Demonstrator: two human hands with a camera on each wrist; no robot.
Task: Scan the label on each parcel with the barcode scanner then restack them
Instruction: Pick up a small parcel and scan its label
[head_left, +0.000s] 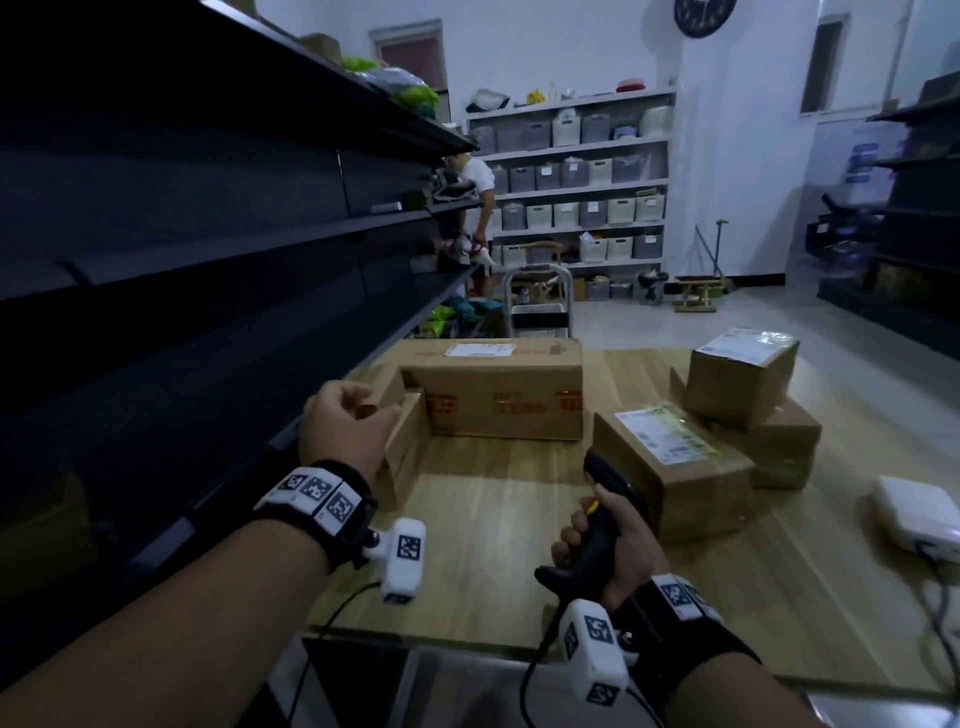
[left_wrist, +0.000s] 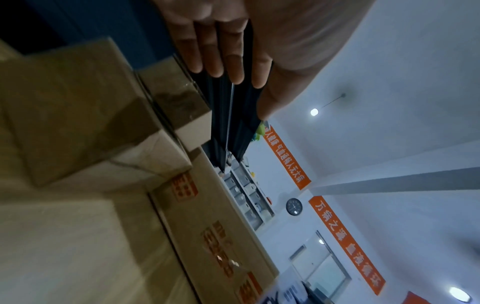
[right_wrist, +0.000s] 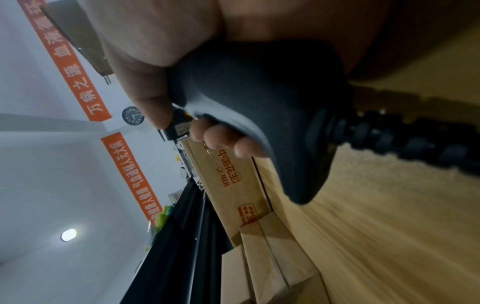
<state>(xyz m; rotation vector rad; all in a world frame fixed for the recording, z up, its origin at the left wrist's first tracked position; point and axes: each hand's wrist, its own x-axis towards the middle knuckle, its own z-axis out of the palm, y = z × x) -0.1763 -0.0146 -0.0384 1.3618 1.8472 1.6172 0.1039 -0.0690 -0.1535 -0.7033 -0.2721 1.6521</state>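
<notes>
The right hand (head_left: 605, 545) grips the black barcode scanner (head_left: 597, 525) by its handle, muzzle toward the labelled parcel (head_left: 675, 467) just ahead. The left hand (head_left: 345, 426), fingers loosely extended and holding nothing, hovers beside a small box (head_left: 400, 441), with the large carton (head_left: 498, 395) beyond.

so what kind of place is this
Probably a small stockroom or parcel-handling room: labelled cardboard parcels on a wooden table, dark metal shelving, and wall shelves of storage bins.

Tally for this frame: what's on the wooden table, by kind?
Cardboard parcels: 5
Barcode scanner: 1, held over the table in the right hand
White device: 1
Total: 7
</notes>
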